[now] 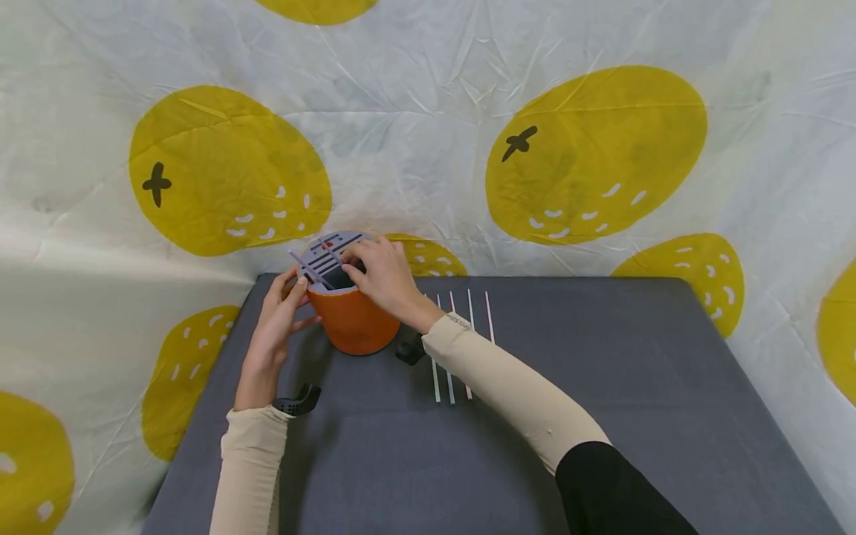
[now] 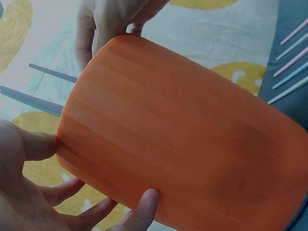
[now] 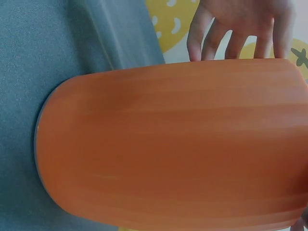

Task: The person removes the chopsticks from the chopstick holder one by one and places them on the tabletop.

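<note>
An orange holder [image 1: 357, 323] stands upright at the back left of the table, topped by a grey slotted insert [image 1: 328, 256]. My left hand [image 1: 277, 305] holds its left side, the thumb near the rim and the fingers spread along the wall. Across the top, my right hand [image 1: 384, 271] brings thumb and forefinger together at the lower part of a grey chopstick [image 1: 329, 249], pinching it close over the insert. Nearer the left hand, more grey chopsticks [image 2: 31, 100] stick up out of the holder. The wall hides their lower ends.
Several pale chopsticks [image 1: 470, 308] lie side by side on the dark grey table [image 1: 602, 357], partly under the right forearm. A white curtain [image 1: 414, 163] with yellow fruit prints hangs behind and beside the table. Black camera mounts [image 1: 299, 401] sit at the wrists.
</note>
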Available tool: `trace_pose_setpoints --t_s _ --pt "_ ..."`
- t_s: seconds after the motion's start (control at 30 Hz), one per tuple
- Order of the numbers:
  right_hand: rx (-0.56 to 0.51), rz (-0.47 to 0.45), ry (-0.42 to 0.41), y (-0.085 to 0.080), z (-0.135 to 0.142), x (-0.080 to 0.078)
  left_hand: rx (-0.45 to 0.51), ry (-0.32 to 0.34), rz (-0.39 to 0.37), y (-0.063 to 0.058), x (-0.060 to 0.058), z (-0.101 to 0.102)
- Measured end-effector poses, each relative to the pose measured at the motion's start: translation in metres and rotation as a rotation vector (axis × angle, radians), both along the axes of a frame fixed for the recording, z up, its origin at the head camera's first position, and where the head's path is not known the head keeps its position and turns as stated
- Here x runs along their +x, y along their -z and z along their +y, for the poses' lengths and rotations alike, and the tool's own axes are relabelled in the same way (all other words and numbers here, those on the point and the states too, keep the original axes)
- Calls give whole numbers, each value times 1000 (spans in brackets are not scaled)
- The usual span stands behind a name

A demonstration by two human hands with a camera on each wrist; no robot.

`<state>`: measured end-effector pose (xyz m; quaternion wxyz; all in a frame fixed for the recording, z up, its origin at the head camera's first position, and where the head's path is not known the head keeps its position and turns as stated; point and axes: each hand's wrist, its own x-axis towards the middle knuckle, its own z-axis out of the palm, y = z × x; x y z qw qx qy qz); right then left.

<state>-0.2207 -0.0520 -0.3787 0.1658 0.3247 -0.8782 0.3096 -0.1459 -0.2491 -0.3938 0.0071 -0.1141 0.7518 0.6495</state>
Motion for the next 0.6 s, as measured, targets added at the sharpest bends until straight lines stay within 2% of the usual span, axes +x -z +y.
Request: trace_pose_setpoints --t_s 0.27,0.6 --pt "-145 6 -38 -2 5 8 3 -1 -10 0 1 0" --pt "-548 130 -161 -17 19 26 8 -19 -3 1 1 0"
